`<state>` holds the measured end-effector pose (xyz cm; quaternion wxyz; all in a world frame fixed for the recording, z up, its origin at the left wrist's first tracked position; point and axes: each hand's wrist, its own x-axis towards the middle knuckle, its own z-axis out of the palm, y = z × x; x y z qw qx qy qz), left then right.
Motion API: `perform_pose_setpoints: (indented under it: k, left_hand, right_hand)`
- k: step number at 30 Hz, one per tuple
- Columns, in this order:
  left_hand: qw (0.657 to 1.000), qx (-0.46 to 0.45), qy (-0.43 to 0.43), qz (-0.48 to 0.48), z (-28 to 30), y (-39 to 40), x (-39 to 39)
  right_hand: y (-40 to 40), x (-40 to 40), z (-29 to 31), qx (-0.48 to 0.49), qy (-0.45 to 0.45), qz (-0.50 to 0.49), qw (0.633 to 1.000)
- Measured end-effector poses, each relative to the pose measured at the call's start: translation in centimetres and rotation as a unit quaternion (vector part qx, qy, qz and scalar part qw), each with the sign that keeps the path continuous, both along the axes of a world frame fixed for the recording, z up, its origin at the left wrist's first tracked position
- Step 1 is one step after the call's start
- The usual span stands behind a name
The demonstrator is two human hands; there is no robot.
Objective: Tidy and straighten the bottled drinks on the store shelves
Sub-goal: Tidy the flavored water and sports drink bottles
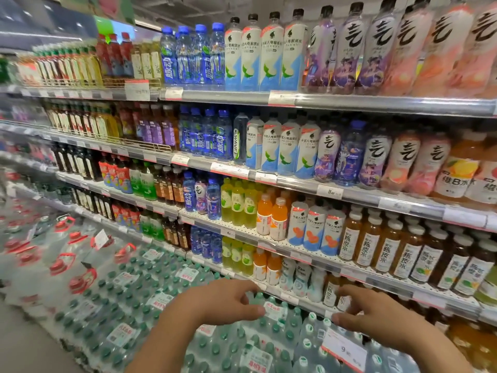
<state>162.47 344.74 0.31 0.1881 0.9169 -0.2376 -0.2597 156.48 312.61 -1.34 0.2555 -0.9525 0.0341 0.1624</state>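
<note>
Below four blue-capped clear bottles point(192, 53) on the top shelf point(349, 103), two hands hover, left hand point(223, 302) and right hand point(376, 316) loosely curled, empty.

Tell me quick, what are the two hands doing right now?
Left hand: open, fingers loosely curled, holding nothing.
Right hand: open, fingers loosely curled, holding nothing.

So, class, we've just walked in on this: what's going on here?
A person stands at a store's drinks shelves, both hands out low in front. The left hand and right hand have loosely curled fingers and hold nothing. They hover over shrink-wrapped packs of green-capped water bottles stacked below the lowest shelf. Near the right hand stand brown tea bottles. No bottle is in either hand yet.
</note>
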Motion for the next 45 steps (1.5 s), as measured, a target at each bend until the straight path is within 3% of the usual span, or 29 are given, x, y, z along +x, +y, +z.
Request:
perform_pose_setpoints:
  k: [4, 10, 15, 19, 24, 36, 45]
  left_hand:
    - [0.999, 0.003, -0.041, 0.008, 1.7, -1.9, 4.1]
    - [0.983, -0.045, -0.176, -0.035, 5.7, -6.8, 9.7]
    - [0.954, -0.076, -0.277, -0.086, 7.3, -10.9, 14.2]
    - [0.922, -0.1, -0.367, -0.071, 6.0, -13.8, 19.1]
    - [0.925, -0.07, -0.37, -0.045, 2.8, -14.7, 25.4]
    - [0.929, -0.007, -0.366, -0.052, -2.5, -15.1, 34.1]
    - [0.897, -0.043, -0.435, -0.066, -5.9, -15.6, 36.0]
  right_hand:
    - [-1.4, 4.0, 0.8, 0.008, -0.024, 0.009, 1.0]
    - [-4.3, 8.5, 2.5, 0.014, -0.048, 0.012, 0.999]
    - [-7.6, 11.2, 6.2, -0.011, -0.082, -0.017, 0.996]
    - [-9.1, 13.3, 9.7, 0.013, -0.165, -0.046, 0.985]
    - [-8.3, 16.1, 14.0, -0.031, -0.257, -0.07, 0.963]
    - [-7.0, 26.2, 16.2, -0.118, -0.314, -0.158, 0.928]
    - [-8.8, 29.2, 17.0, -0.138, -0.348, -0.23, 0.898]
